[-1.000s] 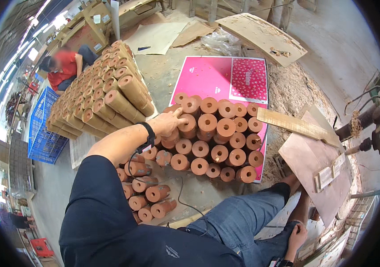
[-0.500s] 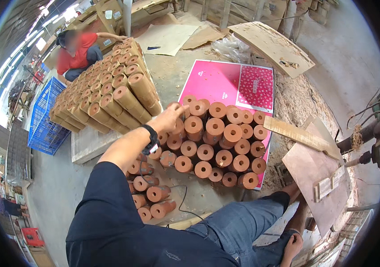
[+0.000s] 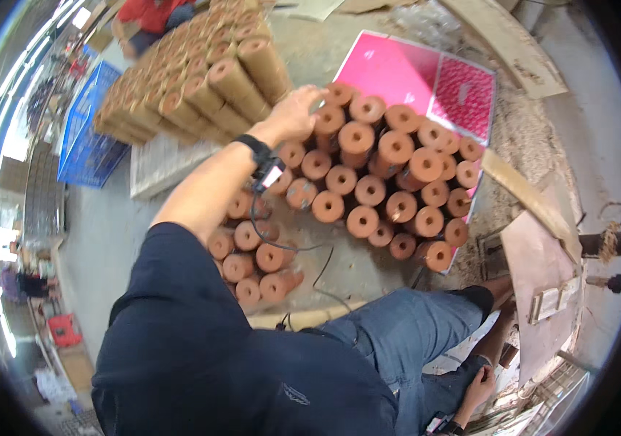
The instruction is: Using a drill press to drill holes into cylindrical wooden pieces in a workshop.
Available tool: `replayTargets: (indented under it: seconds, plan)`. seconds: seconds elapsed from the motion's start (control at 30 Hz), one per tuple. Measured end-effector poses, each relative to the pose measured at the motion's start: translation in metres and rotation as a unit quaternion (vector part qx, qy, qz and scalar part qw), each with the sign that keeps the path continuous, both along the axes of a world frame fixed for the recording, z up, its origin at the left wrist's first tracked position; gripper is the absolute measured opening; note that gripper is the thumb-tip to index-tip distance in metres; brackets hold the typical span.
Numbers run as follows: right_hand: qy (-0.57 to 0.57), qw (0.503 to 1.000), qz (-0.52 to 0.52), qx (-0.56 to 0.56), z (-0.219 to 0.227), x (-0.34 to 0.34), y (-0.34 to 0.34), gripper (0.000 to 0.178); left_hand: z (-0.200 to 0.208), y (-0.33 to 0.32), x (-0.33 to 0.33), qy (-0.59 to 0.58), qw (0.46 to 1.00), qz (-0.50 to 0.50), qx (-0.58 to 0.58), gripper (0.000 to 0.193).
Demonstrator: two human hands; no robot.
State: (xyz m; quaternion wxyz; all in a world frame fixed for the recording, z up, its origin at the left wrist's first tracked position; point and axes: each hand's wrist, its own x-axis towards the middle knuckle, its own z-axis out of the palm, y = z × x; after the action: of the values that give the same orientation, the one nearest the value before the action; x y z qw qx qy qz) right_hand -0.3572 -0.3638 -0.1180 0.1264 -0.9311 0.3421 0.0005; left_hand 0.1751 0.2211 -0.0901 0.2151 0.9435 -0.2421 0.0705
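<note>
My left hand (image 3: 294, 115), with a dark band on its wrist, reaches to the far left edge of a group of reddish-brown cylinders (image 3: 356, 138) with round holes in their ends. Its fingers are bent and closed against the end cylinders. A small greyish patch shows at the fingertips, and I cannot make out what they grip. Low on the right, my right hand (image 3: 476, 389) rests on my denim-covered leg, thumb and fingers apart, holding nothing that shows. A smaller cluster of similar cylinders (image 3: 270, 256) lies nearer me, with a black cable (image 3: 321, 265) beside it.
Tan cylinders (image 3: 230, 80) stand packed on a pale slab (image 3: 154, 171), with a blue crate (image 3: 89, 131) to their left. A person in red (image 3: 152, 13) is behind them. A pink printed sheet (image 3: 390, 69) lies under the reddish group. Boards (image 3: 532, 196) and machine parts stand right.
My view has shifted, so the scene sits higher and farther right. My left hand stays at the group's left edge, its fingers now more bent. The right hand stays on my leg.
</note>
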Motion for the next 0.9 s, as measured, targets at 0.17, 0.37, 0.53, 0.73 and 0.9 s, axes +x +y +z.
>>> replayTargets:
  seconds: [0.17, 0.37, 0.53, 0.73, 0.9]
  plan:
    - [0.049, 0.999, -0.001, 0.002, -0.006, 0.002, -0.011, 0.024, 0.017, 0.104, -0.180, 0.100, 0.960, 0.253, -0.071, 0.034]
    - [0.085, 0.994, 0.033, 0.065, -0.014, 0.005, -0.030, 0.026, -0.029, 0.093, -0.399, 0.314, 0.834, 0.452, -0.046, 0.049]
    - [0.094, 0.994, 0.006, 0.049, -0.022, -0.013, -0.039, 0.027, -0.059, 0.051, -0.417, 0.317, 0.862, 0.395, 0.008, 0.081]
    - [0.016, 1.000, 0.007, 0.026, -0.027, -0.036, -0.033, 0.025, -0.068, 0.005, -0.384, 0.311, 0.859, 0.404, 0.057, 0.089]
    - [-0.005, 0.998, 0.030, 0.051, -0.029, -0.034, -0.028, 0.023, -0.072, 0.004, -0.378, 0.370, 0.824, 0.426, 0.040, 0.096]
